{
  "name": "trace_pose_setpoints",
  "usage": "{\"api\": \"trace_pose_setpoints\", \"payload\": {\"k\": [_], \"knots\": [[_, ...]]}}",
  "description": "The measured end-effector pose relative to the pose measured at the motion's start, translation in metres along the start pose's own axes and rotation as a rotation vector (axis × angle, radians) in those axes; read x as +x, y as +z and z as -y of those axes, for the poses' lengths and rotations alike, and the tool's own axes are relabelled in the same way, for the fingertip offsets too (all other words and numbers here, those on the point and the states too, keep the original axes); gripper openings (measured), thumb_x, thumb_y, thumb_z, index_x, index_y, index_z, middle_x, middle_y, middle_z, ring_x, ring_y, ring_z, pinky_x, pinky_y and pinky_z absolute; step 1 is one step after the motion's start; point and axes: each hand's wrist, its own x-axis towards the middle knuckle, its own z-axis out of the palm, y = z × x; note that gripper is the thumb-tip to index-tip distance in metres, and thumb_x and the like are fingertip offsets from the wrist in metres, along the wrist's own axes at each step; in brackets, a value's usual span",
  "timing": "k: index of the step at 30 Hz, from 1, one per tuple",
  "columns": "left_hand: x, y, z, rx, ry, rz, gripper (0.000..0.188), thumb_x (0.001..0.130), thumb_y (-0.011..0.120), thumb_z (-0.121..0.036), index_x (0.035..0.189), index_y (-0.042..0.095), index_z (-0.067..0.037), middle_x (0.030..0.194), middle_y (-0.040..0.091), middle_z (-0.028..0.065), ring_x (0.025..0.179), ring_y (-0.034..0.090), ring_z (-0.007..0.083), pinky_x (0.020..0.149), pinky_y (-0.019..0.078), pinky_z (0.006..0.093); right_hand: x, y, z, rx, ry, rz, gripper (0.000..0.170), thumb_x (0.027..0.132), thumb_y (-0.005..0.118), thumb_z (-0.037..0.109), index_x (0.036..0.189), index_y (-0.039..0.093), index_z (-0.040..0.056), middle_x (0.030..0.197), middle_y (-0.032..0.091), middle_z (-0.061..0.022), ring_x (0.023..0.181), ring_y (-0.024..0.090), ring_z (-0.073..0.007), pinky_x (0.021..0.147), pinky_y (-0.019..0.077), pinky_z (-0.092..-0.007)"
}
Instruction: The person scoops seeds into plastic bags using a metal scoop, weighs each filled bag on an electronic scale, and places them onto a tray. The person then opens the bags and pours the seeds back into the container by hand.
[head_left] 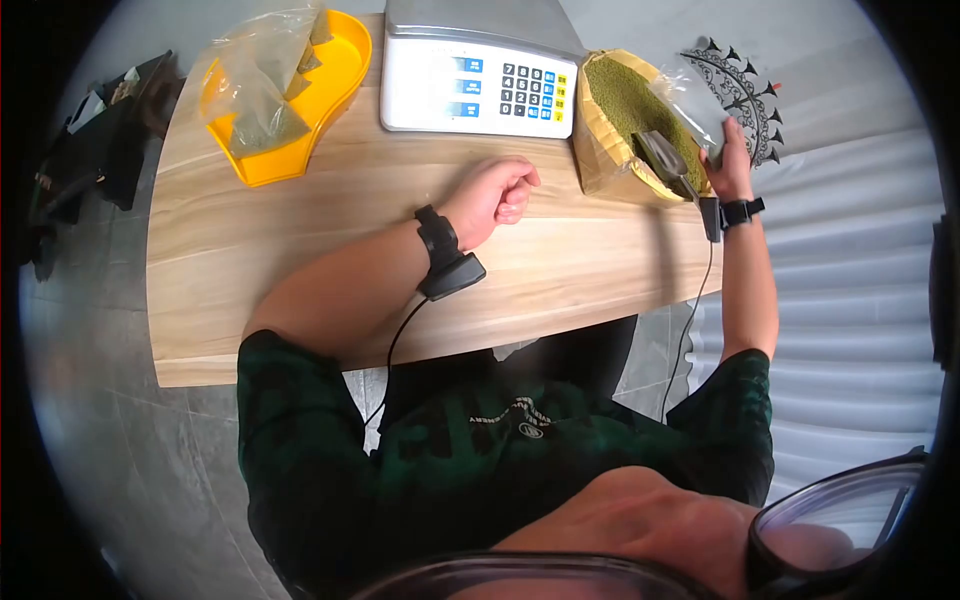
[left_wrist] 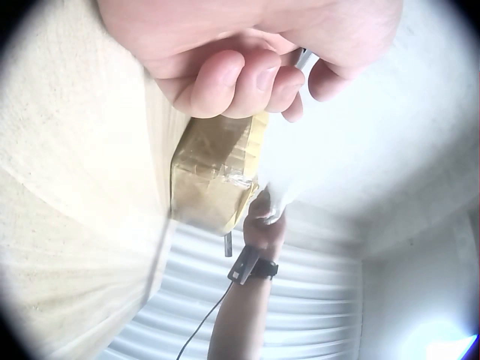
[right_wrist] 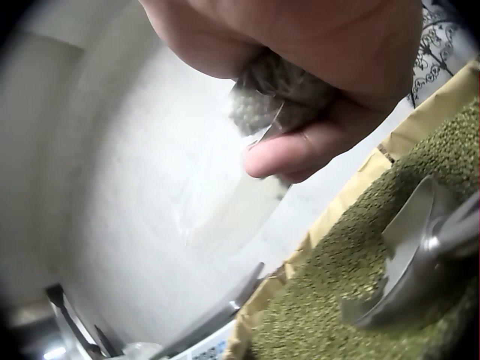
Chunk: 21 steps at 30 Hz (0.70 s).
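My right hand (head_left: 735, 165) is at the right rim of a brown paper sack (head_left: 605, 170) filled with small green beans (head_left: 622, 95). It grips a clear plastic bag (head_left: 692, 105), which hangs over the sack's edge. In the right wrist view, small round grains show through the gripped part of the plastic bag (right_wrist: 255, 109). A metal scoop (right_wrist: 409, 277) lies on the beans, partly sunk in them. My left hand (head_left: 490, 205) rests on the table in front of the scale, fingers loosely curled with nothing held in them.
A white scale (head_left: 430, 110) with a keypad and a metal pan stands at the back of the wooden table (head_left: 330, 230). At the far left, a yellow tray (head_left: 270, 170) holds clear bags with green contents. White curtain fabric (head_left: 840, 330) hangs along the right side.
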Motion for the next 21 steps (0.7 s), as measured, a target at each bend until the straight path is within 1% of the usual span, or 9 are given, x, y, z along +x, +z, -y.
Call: {"api": "trace_pose_setpoints", "payload": {"k": [4, 6, 8, 10, 12, 14, 15, 19, 21], "knots": [[0.0, -0.001, 0.001, 0.012, 0.015, 0.009, 0.021, 0.098, 0.046, -0.021, 0.087, 0.053, -0.005, 0.058, 0.036, -0.0042, 0.048, 0.032, 0.0065, 0.045, 0.0257, 0.0234, 0.025, 0.016, 0.007, -0.311, -0.034, 0.051, 0.037, 0.099, 0.05, 0.044, 0.125, 0.05, 0.0188, 0.097, 0.059, -0.001, 0.082, 0.059, -0.0136, 0.054, 0.0519, -0.0301], [0.0, -0.003, 0.001, 0.065, 0.009, 0.024, 0.022, 0.1, 0.042, -0.024, 0.088, 0.052, -0.008, 0.059, 0.035, -0.0049, 0.049, 0.032, 0.0067, 0.047, 0.0266, 0.0232, 0.049, 0.018, 0.015, -0.586, -0.075, 0.295, 0.04, 0.099, 0.048, 0.047, 0.127, 0.049, 0.0181, 0.102, 0.057, -0.0032, 0.079, 0.059, -0.0155, 0.05, 0.0514, -0.0304], [0.0, -0.002, 0.001, 0.07, 0.013, 0.027, 0.022, 0.1, 0.042, -0.023, 0.088, 0.052, -0.008, 0.059, 0.035, -0.0048, 0.049, 0.032, 0.0067, 0.047, 0.0264, 0.0232, 0.057, 0.032, 0.034, -0.734, -0.055, 0.315, 0.047, 0.098, 0.047, 0.051, 0.132, 0.047, 0.0176, 0.113, 0.057, -0.0069, 0.086, 0.062, -0.0186, 0.051, 0.0545, -0.0329], [0.001, -0.002, 0.001, 0.07, 0.013, 0.031, 0.021, 0.1, 0.042, -0.023, 0.088, 0.052, -0.008, 0.059, 0.035, -0.0047, 0.049, 0.032, 0.0067, 0.047, 0.0262, 0.0233, 0.078, 0.038, 0.042, -0.984, -0.235, 0.438, 0.053, 0.097, 0.047, 0.054, 0.137, 0.044, 0.019, 0.123, 0.057, -0.0105, 0.094, 0.064, -0.0224, 0.056, 0.0583, -0.0349], [-0.001, -0.002, 0.001, 0.077, 0.017, 0.034, 0.021, 0.1, 0.043, -0.022, 0.088, 0.052, -0.007, 0.059, 0.036, -0.0047, 0.048, 0.032, 0.0066, 0.047, 0.026, 0.0235, 0.074, 0.047, 0.064, -1.078, -0.211, 0.477, 0.059, 0.096, 0.047, 0.057, 0.142, 0.04, 0.0212, 0.131, 0.055, -0.0122, 0.101, 0.064, -0.0255, 0.064, 0.0601, -0.0386], [0.0, -0.003, 0.001, 0.074, 0.02, 0.04, 0.02, 0.1, 0.043, -0.021, 0.088, 0.052, -0.007, 0.059, 0.036, -0.0047, 0.048, 0.032, 0.0066, 0.046, 0.0259, 0.0234, 0.047, 0.065, 0.088, -1.073, 0.047, 0.496, 0.061, 0.095, 0.048, 0.06, 0.142, 0.04, 0.0222, 0.131, 0.054, -0.0114, 0.102, 0.063, -0.0267, 0.068, 0.0599, -0.0408], [0.0, -0.003, 0.001, 0.074, 0.023, 0.044, 0.02, 0.1, 0.044, -0.021, 0.088, 0.052, -0.007, 0.058, 0.036, -0.0047, 0.048, 0.033, 0.0066, 0.046, 0.0258, 0.0234, 0.045, 0.067, 0.094, -1.115, 0.052, 0.503, 0.065, 0.094, 0.048, 0.063, 0.143, 0.038, 0.0216, 0.133, 0.053, -0.0109, 0.106, 0.062, -0.0279, 0.071, 0.0589, -0.0408], [-0.001, -0.001, 0.0, 0.075, 0.018, 0.037, 0.019, 0.099, 0.044, -0.021, 0.088, 0.052, -0.007, 0.058, 0.036, -0.0048, 0.048, 0.033, 0.0065, 0.046, 0.0256, 0.0232, 0.043, 0.061, 0.105, -1.104, 0.047, 0.546, 0.07, 0.09, 0.055, 0.062, 0.146, 0.037, 0.0228, 0.119, 0.06, -0.0065, 0.085, 0.061, -0.0188, 0.06, 0.0502, -0.0337], [-0.001, -0.002, 0.0, 0.077, 0.014, 0.036, 0.019, 0.099, 0.045, -0.021, 0.088, 0.052, -0.007, 0.058, 0.036, -0.0047, 0.048, 0.033, 0.0065, 0.046, 0.0255, 0.023, 0.047, 0.056, 0.105, -1.148, -0.066, 0.551, 0.063, 0.093, 0.06, 0.05, 0.144, 0.039, 0.0203, 0.109, 0.061, -0.0044, 0.074, 0.056, -0.0136, 0.057, 0.0466, -0.0268]]}}
